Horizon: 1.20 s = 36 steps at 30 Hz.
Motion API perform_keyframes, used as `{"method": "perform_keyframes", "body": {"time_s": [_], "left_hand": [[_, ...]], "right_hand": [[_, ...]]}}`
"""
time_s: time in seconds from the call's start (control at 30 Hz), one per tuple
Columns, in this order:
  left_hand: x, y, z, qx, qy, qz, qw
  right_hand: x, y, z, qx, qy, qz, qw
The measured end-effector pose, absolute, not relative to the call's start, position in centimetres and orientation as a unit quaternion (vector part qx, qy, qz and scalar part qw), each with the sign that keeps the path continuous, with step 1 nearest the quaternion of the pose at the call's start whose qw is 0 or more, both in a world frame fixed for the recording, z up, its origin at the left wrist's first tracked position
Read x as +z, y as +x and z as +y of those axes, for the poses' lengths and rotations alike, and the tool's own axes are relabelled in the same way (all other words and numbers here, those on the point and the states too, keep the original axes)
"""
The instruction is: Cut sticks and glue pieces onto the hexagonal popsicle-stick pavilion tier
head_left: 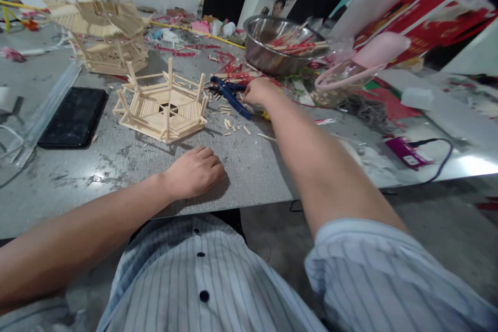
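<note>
And here at the grey table (252,166), the right hand (257,92) is out at the far side, fingers bunched narrow beside one pair of dark blue-handled pliers (233,98)! Two handles, spreading rightward from the joint at the left, the nearer one slanting down towards the person; the tool's long axis lies roughly left to right. Is there a grip on it? The fingertips are turned away, so I cannot tell, and the pliers' tip blurs into the clutter.

Down in front, the left hand (196,171) rests palm down, fingers curled under; whatever the palm covers, if anything, I cannot tell. Just beyond it sits one hexagonal stick frame (153,110), left of the pliers, upright, its longer span running left to right. I count six corner posts, all pointing up, and one dark central opening.

Behind stands one stick pagoda (112,23), two roofs in sight, its top cut off by the upper edge. One black phone (73,118) lies at the left, slanting away. One steel bowl (259,52) holds red and pale sticks (299,47), too tangled to count, as are the short stick pieces (224,109) near the pliers
</note>
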<state>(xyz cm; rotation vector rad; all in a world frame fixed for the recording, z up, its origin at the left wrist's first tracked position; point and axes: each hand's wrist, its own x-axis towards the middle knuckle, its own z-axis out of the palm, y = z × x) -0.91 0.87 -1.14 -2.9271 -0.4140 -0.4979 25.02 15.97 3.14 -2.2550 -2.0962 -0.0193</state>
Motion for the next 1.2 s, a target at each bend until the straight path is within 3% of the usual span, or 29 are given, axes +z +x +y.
{"method": "perform_keyframes", "body": {"time_s": [0.13, 0.4, 0.53, 0.63, 0.73, 0.8, 1.0, 1.2], "left_hand": [[-1.2, -0.9, 0.8, -0.195, -0.97, -0.125, 0.079], [-1.2, -1.0, 0.9, -0.205, -0.967, -0.123, 0.091], [-1.1, -1.1, 1.0, -0.215, -0.964, -0.125, 0.09], [-1.0, -1.2, 1.0, -0.212, -0.965, -0.126, 0.087], [-1.0, -1.2, 0.9, -0.199, -0.968, -0.128, 0.08], [-0.9, -1.2, 0.9, -0.184, -0.971, -0.132, 0.075], [-0.7, -1.2, 0.8, -0.163, -0.972, -0.151, 0.073], [-0.6, -1.1, 0.2, -0.191, -0.942, -0.27, 0.052]], "right_hand": [[2.9, 24.0, 16.6, -0.019, -0.765, -0.642, -0.05], [4.1, 23.5, 16.4, -0.009, -0.776, -0.63, -0.034], [8.5, 24.8, 14.4, 0.016, -0.779, -0.627, 0.022], [11.2, 25.6, 11.1, 0.087, -0.768, -0.611, 0.171], [10.9, 25.3, 7.7, 0.147, -0.733, -0.612, 0.26], [9.2, 24.5, 6.5, 0.254, -0.693, -0.595, 0.317], [4.0, 21.9, 7.2, 0.389, -0.68, -0.544, 0.298], [3.4, 19.8, 4.5, 0.537, -0.59, -0.455, 0.396]]}}
